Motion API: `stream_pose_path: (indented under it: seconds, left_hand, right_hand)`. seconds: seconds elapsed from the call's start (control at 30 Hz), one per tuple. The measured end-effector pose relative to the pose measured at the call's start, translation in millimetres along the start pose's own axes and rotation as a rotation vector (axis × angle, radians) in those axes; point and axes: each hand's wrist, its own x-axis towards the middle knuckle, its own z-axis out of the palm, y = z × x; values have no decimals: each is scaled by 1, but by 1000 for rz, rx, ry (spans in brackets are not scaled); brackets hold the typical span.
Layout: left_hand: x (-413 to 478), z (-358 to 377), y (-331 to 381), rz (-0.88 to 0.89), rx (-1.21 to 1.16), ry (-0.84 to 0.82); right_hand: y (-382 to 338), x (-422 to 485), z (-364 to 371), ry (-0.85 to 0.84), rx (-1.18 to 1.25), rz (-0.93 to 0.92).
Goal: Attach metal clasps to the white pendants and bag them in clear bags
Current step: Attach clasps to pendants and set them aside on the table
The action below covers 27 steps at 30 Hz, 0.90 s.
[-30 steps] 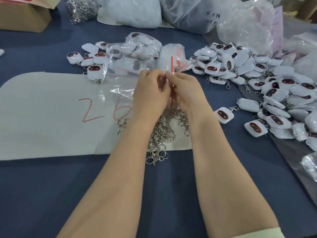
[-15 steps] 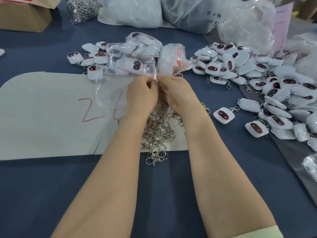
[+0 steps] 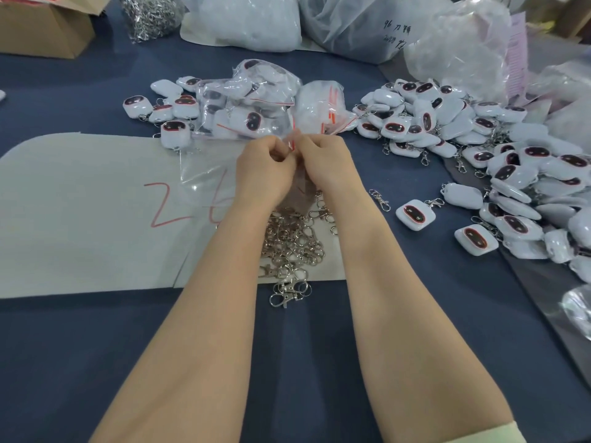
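So, left hand [image 3: 265, 167]: middle of the frame, seen from the back; fingers curled in, pinching the top edge of the clear bag; fingertips mostly hidden
Right hand [image 3: 326, 164]: touching the left one; same curled pinch on the same bag edge; thumb tucked out of sight
Clear bag [image 3: 291, 142]: only a sliver with its red strip pokes up between the two hands; the rest drops behind them; can't tell if a pendant is inside
Metal clasps [image 3: 294, 244]: shiny tangle right under the wrists, lower middle; forearms cover part of it; a few spill off the sheet edge onto the table
Loose clasp [image 3: 380, 199]: on its own, just right of the right wrist
White pendants [image 3: 447, 123]: big heap with dark red-rimmed faces, right side of the frame; runs off the right edge; a smaller bunch sits upper left of the hands
Bagged pendants [image 3: 252, 100]: crinkly pile just above the hands; glare makes counting hopeless
Empty bags [image 3: 319, 103]: cloudy stack with red strips, beside the bagged pile
White sheet [image 3: 80, 203]: left half, red "26" scrawled on it; the left forearm covers part of the 6
Table [image 3: 96, 362]: dark blue cloth
Cardboard box [image 3: 41, 30]: upper left corner, cut off
Sacks [image 3: 243, 20]: pale plastic, along the top edge, cropped; the scribble on one is unreadable
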Motion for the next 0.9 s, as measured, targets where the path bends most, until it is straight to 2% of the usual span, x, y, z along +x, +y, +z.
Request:
stream_pose_path:
  seconds: [0.07, 0.13, 0.27, 0.33, 0.4, 0.47, 0.53, 0.6, 0.63, 0.7, 0.77, 0.8, 0.83, 0.9]
  left_hand:
    - [-1, -3, 1, -50, -107, -29]
    - [-2, -7, 2, -77, -140, 27]
    - [0, -17, 3, 6, -21, 346]
    - [-3, -19, 4, 80, 69, 432]
    - [-5, -14, 5, 171, 136, 386]
    - [-6, -6, 5, 219, 243, 263]
    - [-5, 0, 4, 193, 313, 138]
    - [-4, 3, 0, 112, 376, 48]
    - [-3, 4, -2, 72, 438, 22]
    - [-1, 6, -3, -3, 569, -2]
    - [-1, 10, 3, -58, 642, -11]
    - [-1, 13, 8, -62, 660, -9]
    - [-1, 18, 13, -45, 658, 7]
    - [-2, 29, 25, 32, 602, 54]
  right_hand:
    - [0, 0, -2, -3, 35, 27]
    - [3, 1, -5, 3, 57, 42]
    - [10, 3, -9, 82, -109, -2]
    - [11, 3, -10, 56, -182, -30]
    - [8, 0, -10, -15, -220, -46]
    - [5, -2, -12, -77, -277, -71]
    - [3, -2, -17, -122, -353, -77]
    - [2, -2, -21, -122, -300, -38]
    - [2, -2, -23, -73, -224, -5]
    - [3, 3, -32, 198, -124, 22]
    - [6, 10, -45, 547, -174, -15]
    - [8, 15, -52, 641, -238, -30]
    - [12, 21, -57, 657, -324, -24]
    - [19, 29, -61, 511, -518, 72]
